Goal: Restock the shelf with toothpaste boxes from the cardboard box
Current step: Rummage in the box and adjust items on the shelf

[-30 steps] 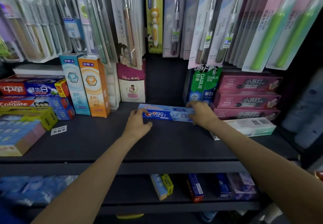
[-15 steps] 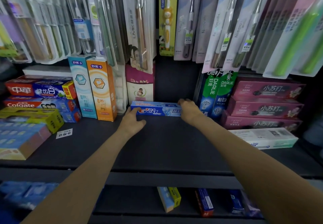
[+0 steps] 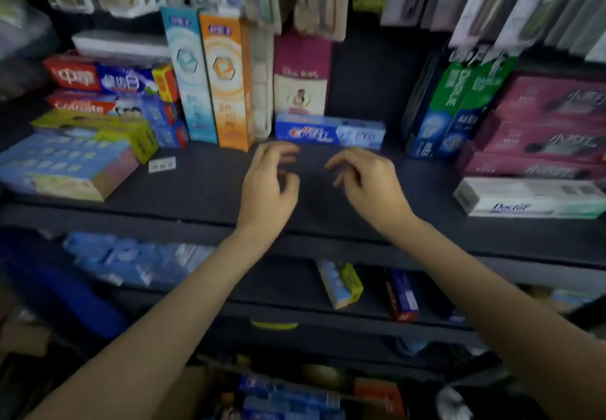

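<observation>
Near the shelf's (image 3: 203,186) left edge, stacked toothpaste boxes (image 3: 108,98) are seen, with two upright boxes (image 3: 210,81) beside them. The left hand (image 3: 267,186) is held above the shelf's middle, fingers loosely curled, nothing gripped. The blue toothpaste box (image 3: 329,131) is laid flat toward the back edge. The right hand (image 3: 369,185) is likewise loosely curled and empty. The cardboard box (image 3: 196,390) is seen below.

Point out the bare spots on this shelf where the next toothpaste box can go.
Bare dark shelf lies in front of the blue toothpaste box, reaching to the front edge. A dark gap separates that box from the green boxes. Left stacks and pink boxes are crowded.
</observation>
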Demonstrator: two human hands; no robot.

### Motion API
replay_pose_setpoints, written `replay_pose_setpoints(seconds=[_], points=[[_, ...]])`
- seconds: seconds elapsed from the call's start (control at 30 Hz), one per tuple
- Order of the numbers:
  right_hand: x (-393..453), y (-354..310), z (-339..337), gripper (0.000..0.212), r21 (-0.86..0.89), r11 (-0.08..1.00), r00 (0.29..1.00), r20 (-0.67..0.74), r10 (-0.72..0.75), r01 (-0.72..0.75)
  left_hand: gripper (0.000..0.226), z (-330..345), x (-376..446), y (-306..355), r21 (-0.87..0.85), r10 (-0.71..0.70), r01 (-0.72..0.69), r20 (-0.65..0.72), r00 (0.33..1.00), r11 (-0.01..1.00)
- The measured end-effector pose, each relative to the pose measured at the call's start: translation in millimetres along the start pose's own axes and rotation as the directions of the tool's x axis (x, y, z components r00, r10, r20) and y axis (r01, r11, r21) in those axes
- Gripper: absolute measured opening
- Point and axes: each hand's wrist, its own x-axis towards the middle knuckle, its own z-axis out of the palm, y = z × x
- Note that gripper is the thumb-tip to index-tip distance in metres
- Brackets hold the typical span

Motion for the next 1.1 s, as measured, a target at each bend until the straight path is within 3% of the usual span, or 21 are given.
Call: replay_pose_setpoints(seconds=[0.1, 0.17, 0.23, 0.3, 0.37, 0.43, 0.5, 0.57, 0.63, 0.83, 1.0, 1.1], points=[[-70, -39, 22, 0.026, 0.105, 0.976, 0.963, 0.171, -0.207, 0.191, 0.026, -22, -93, -6, -0.001, 0.136, -0.137, 0.09, 0.987, 0.991], [-133, -41, 55, 0.023, 0.127, 0.965, 0.898, 0.356, -0.258, 0.227, 0.022, -33, -161, -28, 0.042, 0.081, -0.093, 0.231, 0.97, 0.995], [-203, -27, 97, 0.021, 0.078, 0.981, 0.795, 0.577, -0.19, 0.177, 0.019, -40, -227, -64, 0.182, -0.058, -0.019, 0.408, 0.911, 0.983], [-268, -5, 146, 0.018, -0.056, 0.991, 0.635, 0.772, -0.034, 0.121, 0.027, -40, -285, -109, 0.399, -0.289, 0.049, 0.569, 0.77, 0.916], [-325, 22, 197, 0.025, -0.189, 0.982, 0.414, 0.893, 0.174, -0.004, 0.038, -31, -340, -154, 0.518, -0.524, 0.203, 0.61, 0.594, 0.831], [-367, 41, 234, 0.034, -0.321, 0.945, 0.254, 0.91, 0.327, -0.069, 0.045, -20, -382, -188, 0.601, -0.66, 0.289, 0.603, 0.447, 0.745], [-395, 54, 263, 0.043, -0.417, 0.907, 0.166, 0.892, 0.419, -0.049, 0.049, -12, -414, -213, 0.635, -0.71, 0.321, 0.597, 0.373, 0.703], [-415, 69, 288, 0.055, -0.472, 0.881, 0.149, 0.87, 0.469, -0.018, 0.045, -5, -435, -234, 0.634, -0.727, 0.356, 0.596, 0.341, 0.687], [-429, 81, 312, 0.066, -0.473, 0.88, 0.181, 0.869, 0.46, 0.035, 0.04, 4, -446, -255, 0.636, -0.726, 0.35, 0.602, 0.332, 0.688], [-444, 87, 377, 0.082, -0.498, 0.856, 0.258, 0.853, 0.454, 0.14, 0.036, 32, -458, -291, 0.59, -0.694, 0.365, 0.594, 0.408, 0.72], [-426, 74, 404, 0.05, -0.533, 0.834, 0.24, 0.836, 0.494, 0.14, 0.035, 39, -459, -295, 0.556, -0.667, 0.369, 0.602, 0.439, 0.745], [-418, 64, 382, 0.036, -0.434, 0.9, 0.145, 0.893, 0.426, 0.027, 0.042, 28, -442, -282, 0.53, -0.632, 0.345, 0.647, 0.427, 0.775]])
